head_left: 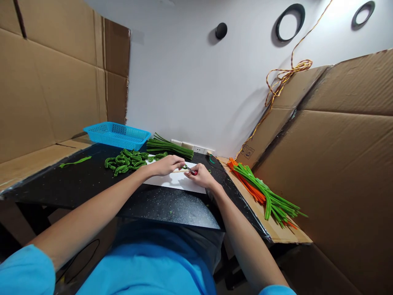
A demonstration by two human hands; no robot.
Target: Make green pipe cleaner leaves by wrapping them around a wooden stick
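Note:
My left hand [169,164] pinches a small piece of green chenille stem [184,166] above a white board [172,183]. My right hand [201,177] is closed around a small red-handled metal tool [193,172], its metal end meeting the green piece between the hands. Whether it is scissors or pliers I cannot tell. A thin pale stick [179,171] lies on the board below my fingers. Left of the board is a heap of looped green chenille pieces [125,161], and behind it a bundle of straight dark green stems [170,146].
A blue plastic basket [135,144] stands at the back left of the black table [76,180]. A green strip [75,161] lies at left. On the right, bright green stems [272,194] overlap orange stems [250,186]. Cardboard walls [346,164] flank the table; a power strip [199,150] sits behind.

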